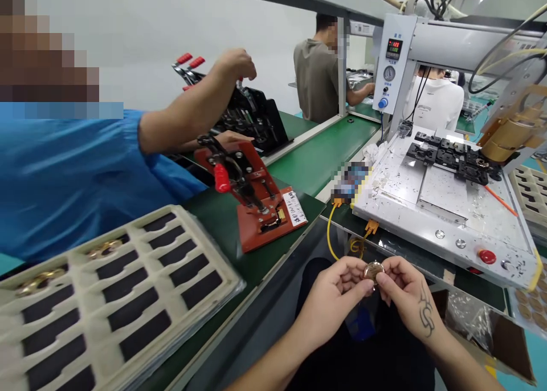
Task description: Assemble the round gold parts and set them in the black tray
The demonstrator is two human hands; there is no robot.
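Holding a small round brass part [374,271] pinched between the fingertips of the left hand [335,291] and right hand [408,294], low before the table [299,168].
With only fingertips closed on its rim, over the lap, the part could slip and drop out of sight.

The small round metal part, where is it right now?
Head view, lower centre: the small round metal part is pinched between left hand and right hand, just below the white machine base.
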